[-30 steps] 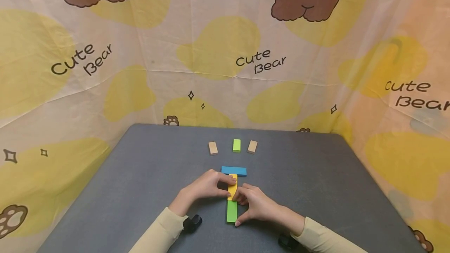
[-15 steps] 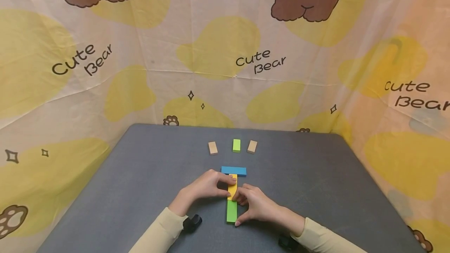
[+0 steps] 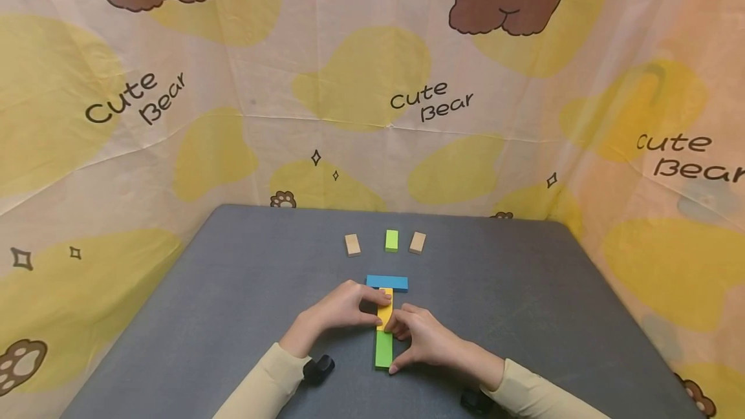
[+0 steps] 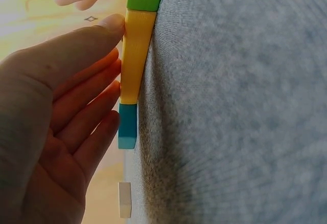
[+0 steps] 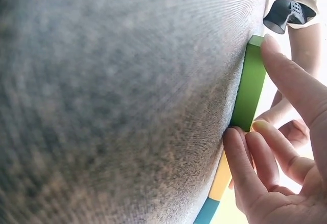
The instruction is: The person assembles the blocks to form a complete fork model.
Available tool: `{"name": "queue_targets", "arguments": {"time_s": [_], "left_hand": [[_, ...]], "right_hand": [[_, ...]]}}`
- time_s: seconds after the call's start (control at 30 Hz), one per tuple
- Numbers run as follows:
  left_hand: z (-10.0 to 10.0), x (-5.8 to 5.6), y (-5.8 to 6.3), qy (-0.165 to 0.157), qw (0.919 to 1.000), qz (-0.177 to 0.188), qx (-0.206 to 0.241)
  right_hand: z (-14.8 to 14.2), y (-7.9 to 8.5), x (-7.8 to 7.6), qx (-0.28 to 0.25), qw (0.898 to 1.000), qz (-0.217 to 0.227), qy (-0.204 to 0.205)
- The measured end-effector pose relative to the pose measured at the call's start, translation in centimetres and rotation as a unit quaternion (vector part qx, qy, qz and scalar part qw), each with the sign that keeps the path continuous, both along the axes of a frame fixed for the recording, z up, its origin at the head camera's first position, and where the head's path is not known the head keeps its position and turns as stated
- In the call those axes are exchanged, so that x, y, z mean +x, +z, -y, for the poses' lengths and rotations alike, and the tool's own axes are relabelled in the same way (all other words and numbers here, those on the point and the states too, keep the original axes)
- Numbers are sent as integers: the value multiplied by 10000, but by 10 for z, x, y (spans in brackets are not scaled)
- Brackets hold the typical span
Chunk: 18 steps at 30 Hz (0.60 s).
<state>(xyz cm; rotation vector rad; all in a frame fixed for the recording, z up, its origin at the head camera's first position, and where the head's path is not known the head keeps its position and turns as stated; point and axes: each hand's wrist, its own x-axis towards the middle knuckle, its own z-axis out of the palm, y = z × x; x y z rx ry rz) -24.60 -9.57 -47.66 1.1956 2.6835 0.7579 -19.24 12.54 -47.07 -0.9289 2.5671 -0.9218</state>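
A yellow block (image 3: pixel 385 310) and a green block (image 3: pixel 383 350) lie end to end on the grey table, pointing away from me. Across the yellow one's far end lies a blue block (image 3: pixel 387 283). My left hand (image 3: pixel 343 308) touches the yellow block with the thumb and fingertips; in the left wrist view its fingers (image 4: pixel 89 106) are nearly straight. My right hand (image 3: pixel 427 338) has its thumb at the green block's near right corner. Its bent fingers (image 5: pixel 245 168) touch the right side by the green-yellow joint, partly covering it.
Farther back on the table (image 3: pixel 262 264) lie a left wooden block (image 3: pixel 352 246), a light green block (image 3: pixel 392 241) and a right wooden block (image 3: pixel 417 243). A patterned cloth (image 3: pixel 349 83) hangs behind and at both sides. Each wrist carries a black camera.
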Motion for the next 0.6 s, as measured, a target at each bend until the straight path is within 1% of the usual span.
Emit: {"name": "queue_targets", "arguments": {"time_s": [0.47,0.6], "left_hand": [[1,-1,1,-15,10000,14,-1],[1,-1,0,-9,10000,-10,-32]], "right_hand": [[-2,0,1,-97,9999,64,40],[-5,3,1,-102,9999,84,62]]}}
